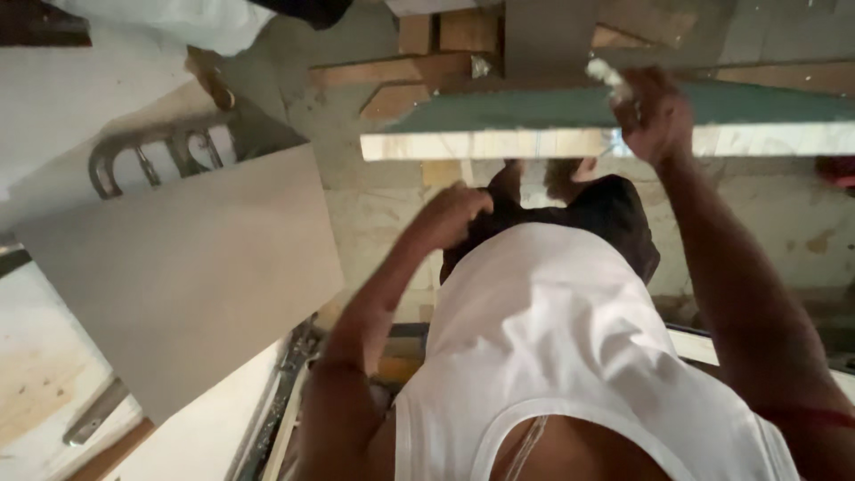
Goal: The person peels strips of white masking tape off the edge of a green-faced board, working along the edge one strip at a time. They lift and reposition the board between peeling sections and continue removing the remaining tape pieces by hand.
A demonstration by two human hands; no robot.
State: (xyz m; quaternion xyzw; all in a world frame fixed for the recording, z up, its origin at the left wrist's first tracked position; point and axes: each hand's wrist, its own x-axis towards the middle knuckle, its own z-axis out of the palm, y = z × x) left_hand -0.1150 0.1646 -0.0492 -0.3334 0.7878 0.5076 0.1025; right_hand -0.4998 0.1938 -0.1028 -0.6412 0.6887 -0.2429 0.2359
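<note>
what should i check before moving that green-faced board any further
1. Right hand on the board edge: ok, fingers wrap it.
2. Left hand on the board: not ok, it sits below, near the dark shorts.
3. Firmness of the grip: cannot tell, blurred.
4. Board level: ok, roughly horizontal.
5. Grey panel apart from the board: ok.
6. Footing on the floor: cannot tell, feet hidden.

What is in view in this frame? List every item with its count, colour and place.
Board: one, green face with pale edge, upper right, gripped at its edge.
Flat panel: one, grey-beige, left.
Wood offcuts: several, brown, on the floor at top centre.
Floor: dusty grey, centre.
Shirt: one, white, sleeveless, bottom centre.
Shorts: dark, above the shirt.
Left hand: near the shorts, empty as far as shown.
Right hand: on the board's edge.
</note>
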